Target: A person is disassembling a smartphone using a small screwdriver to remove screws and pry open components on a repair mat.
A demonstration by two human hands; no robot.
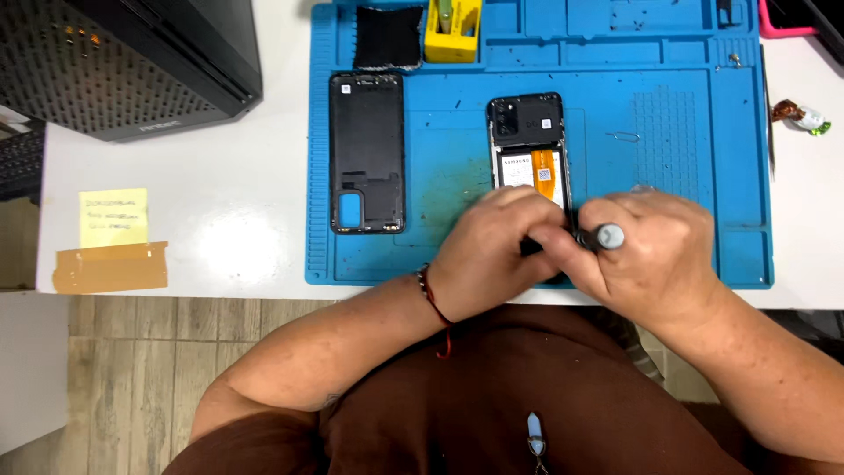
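Note:
An opened smartphone lies face down on a blue work mat, its battery and an orange flex cable exposed. My left hand rests on the phone's lower end and covers it. My right hand grips a grey-capped screwdriver, tip pointed toward the phone's bottom under my left fingers. The phone's removed black back cover lies to the left on the mat.
A black cloth and a yellow holder sit at the mat's far edge. A SIM pin lies right of the phone. A black computer case, a yellow sticky note and brown tape are at left.

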